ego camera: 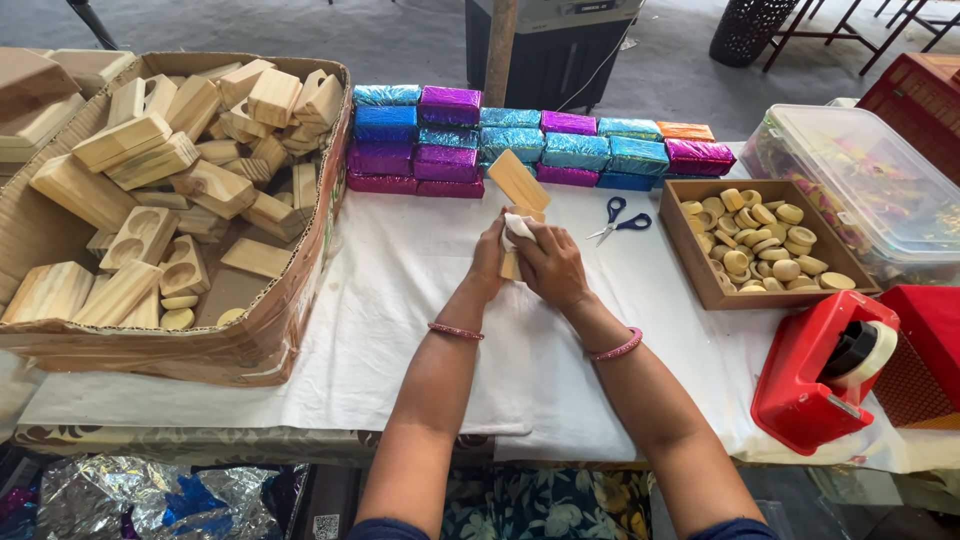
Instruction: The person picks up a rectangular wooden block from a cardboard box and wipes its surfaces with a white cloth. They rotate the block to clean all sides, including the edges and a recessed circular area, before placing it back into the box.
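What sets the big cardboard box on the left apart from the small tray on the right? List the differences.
The cardboard box is large, worn and sagging; the small tray is shallow and neat-edged. The box holds wooden blocks, many with round cut-outs; the tray holds small round wooden discs. Both stand open on the white cloth, holding pale wood.

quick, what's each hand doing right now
Left hand: closed on the wooden block, holding it up off the table.
Right hand: closed on a small white cloth, pressed against the block.
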